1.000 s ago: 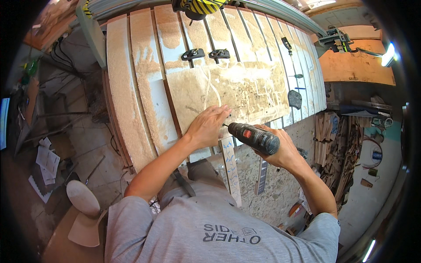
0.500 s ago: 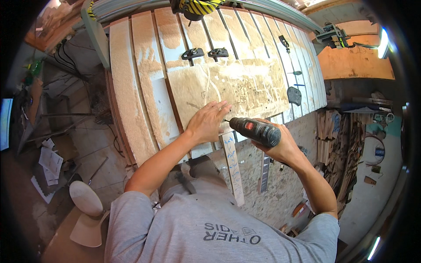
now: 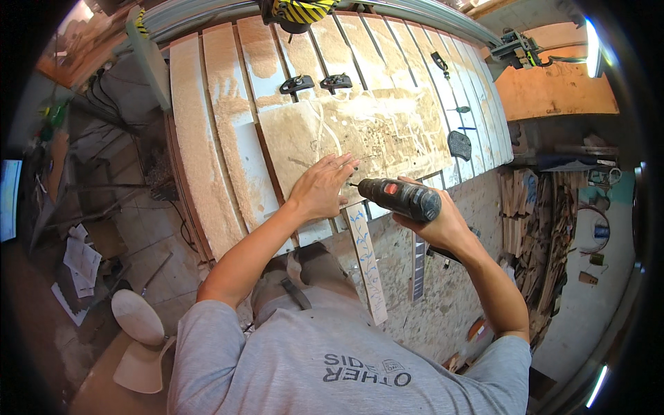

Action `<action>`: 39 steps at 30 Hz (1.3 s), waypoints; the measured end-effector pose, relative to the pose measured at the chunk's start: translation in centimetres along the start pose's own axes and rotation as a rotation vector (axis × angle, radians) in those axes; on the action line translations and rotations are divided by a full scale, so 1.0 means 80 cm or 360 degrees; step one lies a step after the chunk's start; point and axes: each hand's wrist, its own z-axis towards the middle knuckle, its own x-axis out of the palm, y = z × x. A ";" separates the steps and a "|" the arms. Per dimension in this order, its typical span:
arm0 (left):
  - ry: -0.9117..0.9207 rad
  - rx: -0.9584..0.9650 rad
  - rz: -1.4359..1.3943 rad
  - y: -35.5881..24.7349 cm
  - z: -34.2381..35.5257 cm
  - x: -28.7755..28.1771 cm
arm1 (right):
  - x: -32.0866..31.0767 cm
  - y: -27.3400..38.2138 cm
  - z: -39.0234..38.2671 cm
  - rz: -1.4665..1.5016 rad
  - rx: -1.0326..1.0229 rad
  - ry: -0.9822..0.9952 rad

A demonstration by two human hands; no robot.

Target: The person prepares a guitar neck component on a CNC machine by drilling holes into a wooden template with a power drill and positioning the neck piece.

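A black cordless drill [image 3: 404, 198] with a red patch on its side is in my right hand [image 3: 443, 225], whose fingers wrap its grip, partly hidden under the body. Its bit points left, close to my left hand [image 3: 321, 185]. That hand lies on the near edge of a worn wooden board [image 3: 283, 135], fingers stretched out and thumb apart. The board carries pale carved lines and dark marks. Whether the bit touches the board I cannot tell. Below the board, a wooden strip [image 3: 366, 270] with blue marks slants down toward my body.
Sawdust covers much of the slatted machine bed [image 3: 221, 62]. Two black clamps [image 3: 297, 84] stand behind the board, and a spindle head [image 3: 304, 12] hangs above. A screwdriver [image 3: 459, 109] and a dark oval pad [image 3: 459, 145] lie at right. Wood offcuts [image 3: 519, 214] are stacked beyond.
The drill has shifted slightly left and up relative to the board, with its bit still beside my left hand. The view has moved a little.
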 end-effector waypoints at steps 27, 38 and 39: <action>-0.0092 0.0020 -0.0152 0.006 -0.007 0.016 | -0.004 -0.008 0.002 -0.0034 -0.0065 -0.0022; -0.0110 -0.0131 0.1258 -0.021 -0.063 0.064 | 0.007 -0.037 -0.002 0.0135 -0.0238 -0.0095; -0.0142 -0.0128 0.1290 -0.024 -0.062 0.067 | 0.005 -0.036 -0.002 0.0117 -0.0228 -0.0088</action>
